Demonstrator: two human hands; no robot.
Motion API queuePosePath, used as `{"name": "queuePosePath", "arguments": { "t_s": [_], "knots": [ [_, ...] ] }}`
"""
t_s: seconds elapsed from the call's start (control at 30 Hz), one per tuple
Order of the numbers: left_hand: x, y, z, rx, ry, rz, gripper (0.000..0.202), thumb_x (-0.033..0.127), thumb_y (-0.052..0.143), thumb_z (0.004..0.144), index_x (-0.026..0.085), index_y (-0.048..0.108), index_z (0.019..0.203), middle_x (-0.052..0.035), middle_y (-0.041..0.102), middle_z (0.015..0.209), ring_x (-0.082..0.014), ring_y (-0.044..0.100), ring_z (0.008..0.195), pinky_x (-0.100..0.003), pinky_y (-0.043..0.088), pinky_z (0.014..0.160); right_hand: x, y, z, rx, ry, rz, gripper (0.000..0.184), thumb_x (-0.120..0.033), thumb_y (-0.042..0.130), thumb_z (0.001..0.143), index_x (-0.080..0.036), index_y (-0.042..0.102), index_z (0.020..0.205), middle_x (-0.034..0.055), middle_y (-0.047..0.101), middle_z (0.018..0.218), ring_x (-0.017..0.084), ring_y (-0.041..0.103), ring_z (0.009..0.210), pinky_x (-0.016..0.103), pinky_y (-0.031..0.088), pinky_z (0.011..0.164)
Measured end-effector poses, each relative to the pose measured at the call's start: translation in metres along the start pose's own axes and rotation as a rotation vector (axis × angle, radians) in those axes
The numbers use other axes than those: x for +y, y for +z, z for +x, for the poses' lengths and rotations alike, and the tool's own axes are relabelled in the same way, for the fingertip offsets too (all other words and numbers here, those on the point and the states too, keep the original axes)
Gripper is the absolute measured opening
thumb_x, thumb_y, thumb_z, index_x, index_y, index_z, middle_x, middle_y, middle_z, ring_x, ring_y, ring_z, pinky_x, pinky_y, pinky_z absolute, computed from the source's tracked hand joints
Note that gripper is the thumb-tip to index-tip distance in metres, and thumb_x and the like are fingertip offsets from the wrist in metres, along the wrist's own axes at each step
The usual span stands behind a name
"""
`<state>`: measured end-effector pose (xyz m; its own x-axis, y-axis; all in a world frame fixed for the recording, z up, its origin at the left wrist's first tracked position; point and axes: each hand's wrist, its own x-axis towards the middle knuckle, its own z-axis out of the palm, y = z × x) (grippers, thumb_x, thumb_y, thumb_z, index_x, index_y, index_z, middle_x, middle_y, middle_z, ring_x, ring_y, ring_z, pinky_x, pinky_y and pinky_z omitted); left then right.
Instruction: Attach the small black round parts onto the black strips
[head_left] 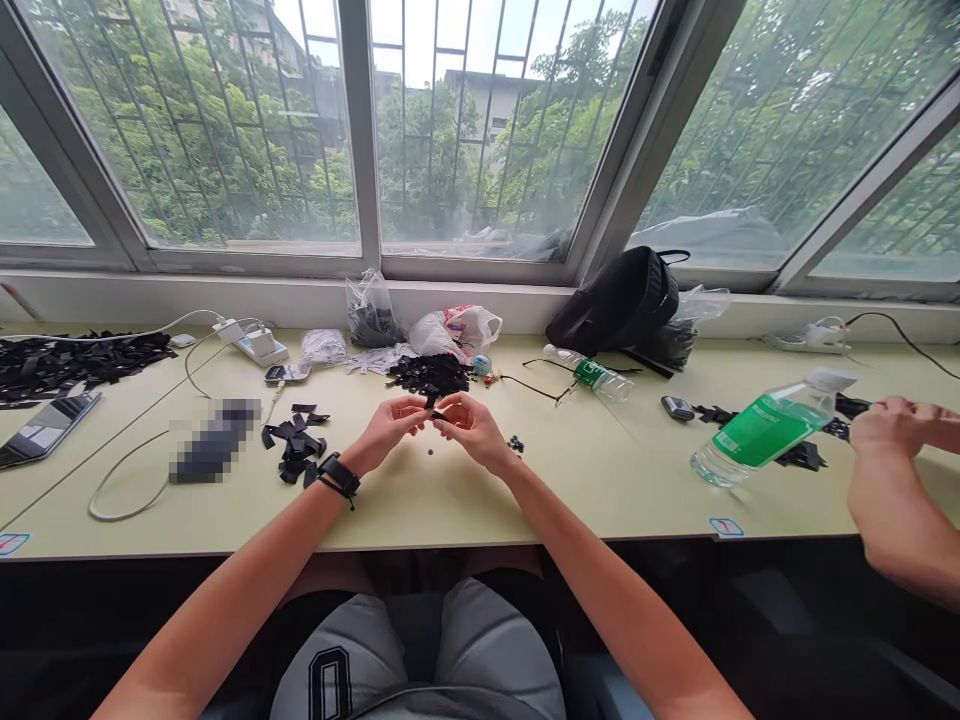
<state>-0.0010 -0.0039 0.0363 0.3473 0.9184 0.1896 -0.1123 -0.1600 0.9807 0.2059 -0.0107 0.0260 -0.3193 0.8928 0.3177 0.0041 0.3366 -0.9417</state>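
Grip: hands [388, 425] pinch black piece [433, 403] inside desk-edge [450, 547].

Window: barred glass panes [480, 130], and green trees are behind them.
Desk: pale yellow top [600, 490], it has one white cable [127, 490].
Back of desk: black bag [619, 300], white plastic bag [454, 332], power strip [259, 347].
Sides: smartphone [46, 430] on left, water bottle [765, 430] with green label on right.

A large block "0" stands on the person's grey shorts [487, 650]. A small sticker [726, 527] on the surface [622, 490] seems to show a 1; the green label [765, 430] on the water bottle [716, 465] is too small to read.
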Motion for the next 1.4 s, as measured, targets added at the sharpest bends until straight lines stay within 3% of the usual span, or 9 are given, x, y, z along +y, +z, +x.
{"name": "queuePosePath", "arguments": {
  "t_s": [0.13, 0.27, 0.47, 0.67, 0.83, 0.93, 1.13, 1.4],
  "knots": [
    [0.0, 0.0, 0.001, 0.096, 0.0, -0.047, 0.032, 0.043, 0.086, 0.078, 0.016, 0.075, 0.093, -0.0039, 0.068, 0.078, -0.0137, 0.059, 0.072, -0.028, 0.046, 0.069, -0.001, -0.002, 0.0, 0.075, -0.034, -0.016, 0.037, -0.051, 0.083, 0.081, -0.022, 0.067, 0.099, 0.0024, 0.069, 0.084, 0.017, 0.063, 0.074, 0.033, 0.053, 0.067],
    [-0.001, -0.001, 0.001, 0.116, 0.018, -0.045, 0.028, 0.036, 0.087, 0.074, 0.017, 0.073, 0.09, -0.0016, 0.067, 0.076, -0.0127, 0.059, 0.069, -0.027, 0.047, 0.069, -0.002, -0.003, -0.001, 0.08, -0.004, -0.023, 0.039, -0.051, 0.081, 0.083, -0.021, 0.068, 0.104, 0.0023, 0.07, 0.082, 0.017, 0.064, 0.073, 0.032, 0.054, 0.067],
    [-0.001, -0.001, -0.002, -0.01, 0.02, 0.081, 0.028, 0.039, 0.085, 0.078, 0.015, 0.078, 0.091, -0.0063, 0.073, 0.083, -0.0155, 0.061, 0.075, -0.029, 0.048, 0.071, -0.003, -0.003, -0.001, 0.033, -0.007, -0.034, 0.034, -0.051, 0.081, 0.082, -0.02, 0.07, 0.092, 0.0026, 0.069, 0.077, 0.017, 0.062, 0.07, 0.031, 0.053, 0.065],
    [0.004, -0.006, -0.002, 0.005, 0.008, 0.206, 0.036, 0.048, 0.085, 0.077, 0.014, 0.076, 0.086, -0.0053, 0.071, 0.076, -0.0141, 0.059, 0.068, -0.027, 0.044, 0.064, -0.001, -0.006, -0.001, 0.071, 0.044, -0.052, 0.031, -0.047, 0.08, 0.082, -0.02, 0.069, 0.093, -0.0006, 0.064, 0.071, 0.014, 0.057, 0.063, 0.027, 0.048, 0.057],
    [0.005, -0.018, -0.002, -0.056, -0.041, 0.404, 0.039, 0.05, 0.083, 0.076, 0.014, 0.076, 0.09, 0.0033, 0.055, 0.057, -0.0095, 0.044, 0.052, -0.023, 0.029, 0.051, -0.002, -0.009, -0.005, -0.01, 0.2, -0.064, 0.034, -0.044, 0.082, 0.076, -0.019, 0.067, 0.092, -0.0015, 0.063, 0.067, 0.011, 0.052, 0.053, 0.024, 0.041, 0.047],
    [0.003, -0.025, -0.003, -0.118, -0.058, 0.505, 0.041, 0.052, 0.082, 0.075, 0.014, 0.077, 0.091, 0.0049, 0.05, 0.053, -0.0092, 0.04, 0.05, -0.023, 0.026, 0.05, -0.005, -0.008, -0.009, -0.077, 0.27, -0.097, 0.032, -0.041, 0.082, 0.076, -0.019, 0.067, 0.093, -0.0017, 0.062, 0.066, 0.011, 0.052, 0.052, 0.022, 0.038, 0.044],
    [0.002, -0.029, -0.004, -0.228, -0.052, 0.592, 0.041, 0.052, 0.077, 0.078, 0.014, 0.077, 0.094, 0.0025, 0.055, 0.059, -0.0099, 0.042, 0.052, -0.023, 0.028, 0.05, -0.003, -0.007, -0.01, -0.125, 0.271, -0.173, 0.028, -0.036, 0.08, 0.074, -0.017, 0.068, 0.09, -0.0031, 0.059, 0.062, 0.011, 0.05, 0.053, 0.021, 0.034, 0.044],
    [0.0, -0.026, -0.005, -0.248, -0.043, 0.65, 0.035, 0.047, 0.074, 0.08, 0.015, 0.078, 0.093, 0.0019, 0.057, 0.061, -0.0109, 0.045, 0.055, -0.023, 0.032, 0.053, 0.002, -0.007, -0.01, -0.121, 0.234, -0.259, 0.02, -0.03, 0.075, 0.074, -0.017, 0.068, 0.086, -0.0033, 0.059, 0.062, 0.012, 0.052, 0.057, 0.023, 0.037, 0.053]
  ]
}}
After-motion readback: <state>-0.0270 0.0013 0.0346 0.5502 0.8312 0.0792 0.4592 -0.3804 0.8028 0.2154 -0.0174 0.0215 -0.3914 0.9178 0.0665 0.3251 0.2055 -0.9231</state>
